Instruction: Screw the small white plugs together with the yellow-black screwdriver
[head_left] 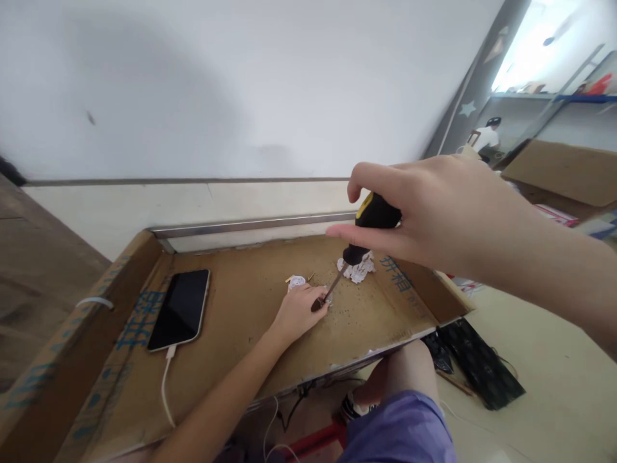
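Note:
My right hand [419, 212] grips a screwdriver [372, 217] by its thick black and yellow handle, with the index finger and thumb reaching past it. The metal shaft slants down and left to my left hand [303, 307], which is closed low on the cardboard. A small dark oval shows at its fingertips, by the shaft's lower end; what it is I cannot make out. Just beyond the fingers lie a round white piece [296, 281] and a small brass-coloured screw [311, 277]. A heap of white pieces [357, 267] sits behind the shaft.
The work surface is a shallow cardboard tray [236, 289] with raised sides, against a white wall [193, 83]. A phone [180, 310] with a white charging cable [166, 389] lies at its left. My knee [409, 370] is below the front edge. Another person [486, 136] sits far right.

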`<state>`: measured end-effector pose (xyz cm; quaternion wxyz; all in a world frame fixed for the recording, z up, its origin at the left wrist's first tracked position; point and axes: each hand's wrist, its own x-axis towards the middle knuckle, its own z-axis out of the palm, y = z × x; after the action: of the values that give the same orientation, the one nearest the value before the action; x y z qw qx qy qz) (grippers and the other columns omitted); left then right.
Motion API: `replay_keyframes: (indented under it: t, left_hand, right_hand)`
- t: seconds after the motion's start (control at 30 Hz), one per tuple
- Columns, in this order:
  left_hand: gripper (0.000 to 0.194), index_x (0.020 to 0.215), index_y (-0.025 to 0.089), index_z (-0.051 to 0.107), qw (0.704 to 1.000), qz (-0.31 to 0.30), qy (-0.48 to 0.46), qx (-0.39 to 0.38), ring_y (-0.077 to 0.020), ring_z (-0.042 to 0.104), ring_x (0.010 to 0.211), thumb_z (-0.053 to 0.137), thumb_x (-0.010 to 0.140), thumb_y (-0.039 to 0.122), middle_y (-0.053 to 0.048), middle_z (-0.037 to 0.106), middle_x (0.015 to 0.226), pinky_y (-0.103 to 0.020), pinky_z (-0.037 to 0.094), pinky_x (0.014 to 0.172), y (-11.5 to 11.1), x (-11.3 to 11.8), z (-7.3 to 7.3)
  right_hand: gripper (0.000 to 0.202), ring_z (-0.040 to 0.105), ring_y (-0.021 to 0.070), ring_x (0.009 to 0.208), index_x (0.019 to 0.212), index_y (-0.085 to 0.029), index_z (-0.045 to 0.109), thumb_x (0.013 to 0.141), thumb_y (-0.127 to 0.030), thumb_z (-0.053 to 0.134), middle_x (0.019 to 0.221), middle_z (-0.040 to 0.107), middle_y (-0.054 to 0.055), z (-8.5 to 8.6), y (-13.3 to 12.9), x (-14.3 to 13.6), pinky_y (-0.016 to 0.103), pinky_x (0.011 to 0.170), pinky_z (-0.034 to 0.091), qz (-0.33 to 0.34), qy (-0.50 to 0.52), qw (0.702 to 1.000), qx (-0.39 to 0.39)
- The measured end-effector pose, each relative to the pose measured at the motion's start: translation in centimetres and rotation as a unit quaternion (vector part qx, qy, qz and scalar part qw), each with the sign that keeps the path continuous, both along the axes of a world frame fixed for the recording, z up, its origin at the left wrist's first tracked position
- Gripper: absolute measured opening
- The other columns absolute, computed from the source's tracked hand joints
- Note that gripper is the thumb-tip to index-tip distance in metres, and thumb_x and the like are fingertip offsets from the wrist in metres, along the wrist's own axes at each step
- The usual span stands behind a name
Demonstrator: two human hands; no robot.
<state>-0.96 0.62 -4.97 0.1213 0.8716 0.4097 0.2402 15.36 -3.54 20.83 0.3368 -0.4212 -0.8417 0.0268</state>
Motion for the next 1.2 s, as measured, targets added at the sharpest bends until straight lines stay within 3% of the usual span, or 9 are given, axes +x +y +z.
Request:
replay_keyframes:
  t: [0.13,0.23,0.37,0.47,0.57,0.73,0.8,0.97,1.2]
  left_hand:
    - [0.007,0.086,0.02,0.061,1.0,-0.002,0.005,-0.001,-0.0202,0.059,0.08,0.055,0.083,0.024,-0.003,0.067,0.082,-0.032,0.043,0.076,0.1,0.0,0.1]
    - [0.007,0.085,0.02,0.06,1.0,-0.011,0.001,-0.005,-0.0205,0.059,0.082,0.054,0.084,0.023,-0.003,0.068,0.083,-0.032,0.042,0.077,0.1,0.0,0.1]
    - [0.009,0.083,0.02,0.06,1.0,-0.014,0.018,0.003,-0.0205,0.059,0.082,0.053,0.085,0.023,-0.003,0.068,0.082,-0.032,0.042,0.077,0.1,0.1,0.1]
    - [0.011,0.082,0.019,0.061,1.0,-0.007,0.028,0.01,-0.0203,0.059,0.08,0.051,0.086,0.024,-0.003,0.066,0.078,-0.032,0.042,0.076,0.1,0.2,0.1]
    - [0.012,0.081,0.018,0.061,1.0,-0.006,0.026,0.014,-0.0198,0.058,0.079,0.052,0.086,0.024,-0.003,0.066,0.077,-0.031,0.042,0.075,0.1,0.3,0.0]
    - [0.011,0.079,0.018,0.062,1.0,-0.006,0.011,0.013,-0.0187,0.058,0.076,0.053,0.085,0.023,-0.002,0.064,0.075,-0.03,0.042,0.072,0.2,0.3,-0.2]
    - [0.011,0.078,0.019,0.061,1.0,-0.007,0.006,0.014,-0.0186,0.058,0.075,0.053,0.085,0.023,-0.002,0.064,0.074,-0.03,0.042,0.072,0.2,0.3,-0.3]
    - [0.013,0.078,0.019,0.061,1.0,0.0,-0.002,0.026,-0.0187,0.057,0.075,0.052,0.085,0.024,-0.002,0.064,0.075,-0.03,0.042,0.072,0.3,0.3,-0.5]
    - [0.01,0.078,0.019,0.061,1.0,0.005,0.005,0.025,-0.018,0.057,0.076,0.055,0.084,0.024,-0.002,0.064,0.075,-0.028,0.041,0.072,0.3,0.3,-0.6]
  right_hand:
    - [0.032,0.035,-0.001,0.036,0.1,-0.028,0.063,0.068,-0.021,0.07,0.083,0.061,-0.007,0.2,0.1,0.7,0.017,0.038,0.029,0.089,-0.059,0.991,-0.079]
    - [0.02,0.033,0.0014,0.034,0.089,-0.024,0.065,0.069,-0.021,0.071,0.06,0.057,-0.009,0.3,0.0,0.4,0.018,0.036,0.023,0.072,-0.05,0.99,-0.112]
    - [0.019,0.031,0.0029,0.037,0.064,-0.02,0.062,0.058,-0.018,0.08,0.039,0.034,-0.01,0.1,0.2,-0.5,0.017,0.04,0.017,-0.006,0.029,0.999,-0.033]
    - [0.024,0.032,0.0006,0.036,0.085,-0.024,0.065,0.063,-0.021,0.076,0.06,0.055,-0.01,0.2,0.4,0.0,0.018,0.039,0.02,0.054,-0.037,0.997,-0.045]
    - [0.024,0.038,0.0025,0.036,0.099,-0.028,0.061,0.075,-0.031,0.066,0.065,0.059,-0.008,0.3,0.4,0.6,0.019,0.036,0.025,0.086,-0.157,0.984,-0.022]
    - [0.033,0.039,0.0086,0.042,0.06,-0.019,0.055,0.071,-0.048,0.068,0.044,0.036,-0.004,0.2,0.2,-0.8,0.024,0.041,0.02,-0.086,-0.222,0.96,0.148]
    - [0.027,0.043,0.0097,0.045,0.065,-0.019,0.058,0.07,-0.043,0.07,0.045,0.037,-0.004,0.5,0.8,-1.2,0.024,0.045,0.023,-0.089,-0.193,0.968,0.132]
    - [0.026,0.041,0.0062,0.042,0.09,-0.028,0.066,0.067,-0.035,0.073,0.056,0.053,-0.007,1.8,3.2,0.0,0.023,0.047,0.025,0.078,-0.216,0.971,-0.065]
    - [0.032,0.031,0.0075,0.044,0.055,-0.02,0.053,0.069,-0.042,0.073,0.042,0.035,-0.005,1.5,2.5,-1.0,0.026,0.051,0.015,-0.091,-0.161,0.983,0.018]
